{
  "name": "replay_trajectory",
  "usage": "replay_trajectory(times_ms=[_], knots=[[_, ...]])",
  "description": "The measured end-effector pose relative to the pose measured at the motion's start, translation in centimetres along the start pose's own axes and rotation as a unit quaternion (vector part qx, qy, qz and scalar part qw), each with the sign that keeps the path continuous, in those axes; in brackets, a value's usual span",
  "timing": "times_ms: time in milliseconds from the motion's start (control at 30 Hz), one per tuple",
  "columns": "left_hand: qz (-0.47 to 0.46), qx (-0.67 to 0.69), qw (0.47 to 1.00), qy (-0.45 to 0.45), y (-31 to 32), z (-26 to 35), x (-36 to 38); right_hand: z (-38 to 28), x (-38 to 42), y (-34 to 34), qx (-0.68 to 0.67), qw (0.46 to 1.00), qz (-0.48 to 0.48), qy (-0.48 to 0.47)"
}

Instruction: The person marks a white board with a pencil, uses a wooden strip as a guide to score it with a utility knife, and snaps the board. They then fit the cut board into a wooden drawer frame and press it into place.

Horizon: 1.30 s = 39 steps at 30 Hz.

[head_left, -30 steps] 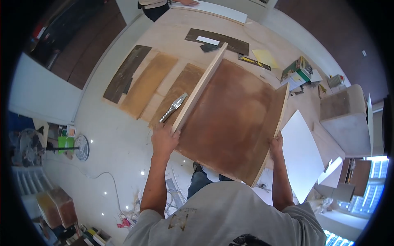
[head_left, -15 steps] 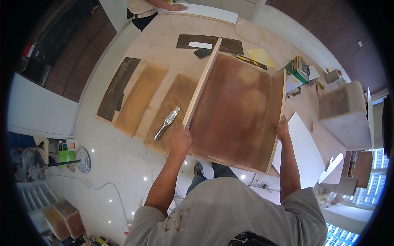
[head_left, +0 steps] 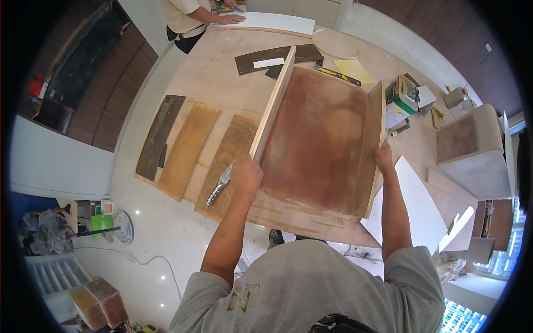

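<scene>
In the head view, your own torso cuts off the near edge of the workbench (head_left: pixel 222 66), and the fisheye rim darkens everything past the table's far corners. Your left palm is hidden behind the panel's wall, so only knuckles show. A co-worker at the far left corner is cropped to a sleeve and one hand (head_left: pixel 236 19) flat on a white board (head_left: pixel 277 22).

The wooden assembly (head_left: pixel 322 139), a brown panel with two upright side walls, lies on the bench toward its near right edge. Left of it lie three veneer strips (head_left: pixel 186 147) side by side, and a metal trowel (head_left: pixel 219 186) rests on the nearest strip, just beside your left wrist. Past the panel's far end sit a dark strip (head_left: pixel 277 55), a yellow sheet (head_left: pixel 354 69) and a round disc (head_left: pixel 336 43). A green box (head_left: pixel 402 94) and a small can (head_left: pixel 456 97) stand at the right edge. A white sheet (head_left: pixel 413 202) lies beside your right forearm.

Your left hand (head_left: pixel 246 176) is curled tight around the near end of the left wall, arm stretched forward. Your right hand (head_left: pixel 383 157) grips the near end of the right wall, fingers wrapped over its top edge.
</scene>
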<state>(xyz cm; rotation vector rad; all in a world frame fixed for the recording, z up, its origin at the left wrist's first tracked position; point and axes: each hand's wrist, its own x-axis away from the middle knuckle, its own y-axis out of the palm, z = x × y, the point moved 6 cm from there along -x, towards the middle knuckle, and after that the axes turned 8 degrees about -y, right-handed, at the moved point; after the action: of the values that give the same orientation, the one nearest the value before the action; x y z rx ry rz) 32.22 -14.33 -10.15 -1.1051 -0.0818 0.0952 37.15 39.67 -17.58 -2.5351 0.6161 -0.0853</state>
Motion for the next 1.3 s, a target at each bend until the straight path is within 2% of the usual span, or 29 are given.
replay_trajectory(times_ms=[33, 133, 233, 267, 333, 400, 467, 567, 767, 967, 1067, 1167, 1233, 1300], knots=[[-0.003, 0.001, 1.0, 0.004, 0.1, 0.2, -0.2, 1.2, -0.7, 0.0, 0.038, 0.999, -0.002, -0.008], [-0.004, -0.003, 1.0, 0.018, 0.8, 1.0, -1.8, -2.7, -0.8, 0.1, -0.061, 0.997, -0.017, 0.039], [0.004, 0.013, 1.0, 0.011, -0.1, 1.6, -2.2, -1.8, -2.4, 0.1, -0.009, 1.0, -0.019, 0.004], [0.007, 0.022, 1.0, 0.004, -0.6, 1.6, -2.0, -2.4, -2.0, -0.1, 0.04, 0.999, 0.014, -0.015], [0.07, 0.025, 0.997, 0.018, -2.1, 0.9, 0.3, -4.1, 1.1, -0.8, 0.139, 0.986, 0.079, -0.049], [0.107, 0.034, 0.993, 0.026, -2.7, -0.5, 2.9, -5.6, 6.4, -0.7, 0.157, 0.983, 0.069, -0.067], [0.12, 0.05, 0.991, 0.021, -2.6, -2.3, 5.3, -8.5, 12.7, 0.3, 0.062, 0.998, 0.015, -0.014], [0.004, 0.098, 0.995, -0.022, -1.7, -3.0, 5.7, -9.9, 18.0, 1.1, -0.001, 0.999, 0.048, 0.007], [0.029, 0.038, 0.998, -0.044, -1.0, -2.2, 4.0, -6.6, 17.0, 0.9, 0.069, 0.996, 0.051, -0.002], [0.043, 0.064, 0.995, -0.059, -1.4, -1.8, 2.6, -4.4, 14.8, 1.6, 0.17, 0.982, 0.079, -0.012], [0.018, 0.066, 0.997, -0.033, -1.7, -1.5, 3.2, -4.5, 14.9, 1.6, 0.14, 0.987, 0.076, 0.009], [0.065, 0.085, 0.994, 0.02, -1.7, -1.0, 7.8, -4.9, 15.2, 1.8, 0.124, 0.99, 0.074, -0.004], [-0.005, 0.06, 0.998, 0.018, -0.2, -1.0, 12.6, -6.3, 15.9, 2.2, 0.112, 0.991, 0.07, 0.009], [-0.034, 0.062, 0.997, 0.038, 2.3, -1.6, 18.0, -6.1, 15.6, 2.1, 0.07, 0.996, 0.06, -0.006]])
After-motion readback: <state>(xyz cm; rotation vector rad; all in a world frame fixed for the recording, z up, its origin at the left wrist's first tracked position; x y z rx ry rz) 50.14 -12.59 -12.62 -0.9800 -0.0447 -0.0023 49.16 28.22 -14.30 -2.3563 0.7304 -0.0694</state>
